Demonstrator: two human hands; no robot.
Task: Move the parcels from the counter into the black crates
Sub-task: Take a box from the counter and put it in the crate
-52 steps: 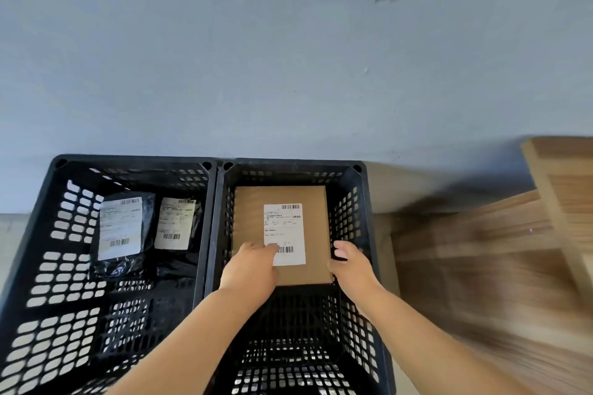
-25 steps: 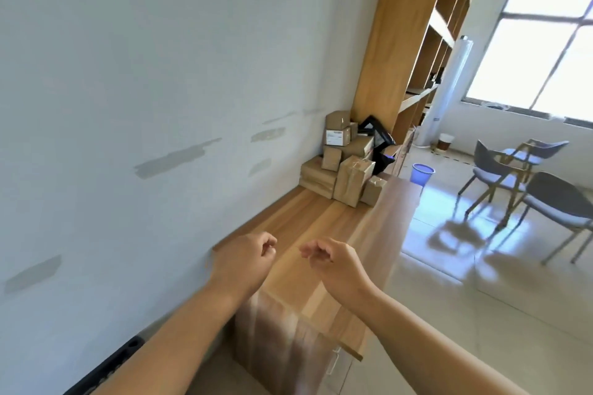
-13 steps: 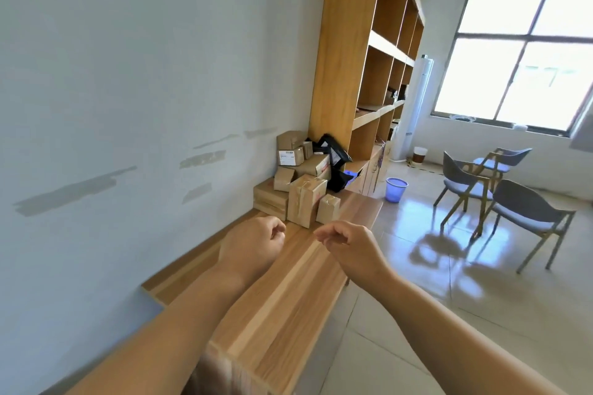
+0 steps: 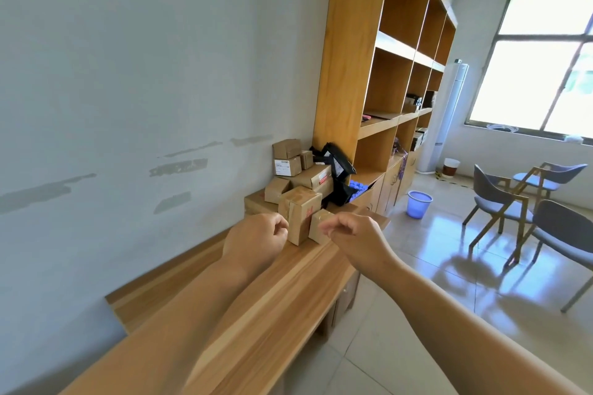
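Left hand [image 4: 256,242] and right hand [image 4: 354,239], mid-frame, fingers loosely curled, holding nothing; raised toward parcels [image 4: 298,189] stacked at counter [image 4: 272,298] end, probably for the next pick

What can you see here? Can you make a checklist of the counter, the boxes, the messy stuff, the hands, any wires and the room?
Surface: wooden counter along the wall, bare at the near end.
Job's things: cardboard parcels piled at the far end; black bag parcels beside them. No crates in view.
Clutter: nothing seen.
Hands: left hand and right hand loosely curled, holding nothing, raised in front of the pile.
Cables: nothing seen.
Surroundings: tall shelves, blue bucket, chairs, bright window.
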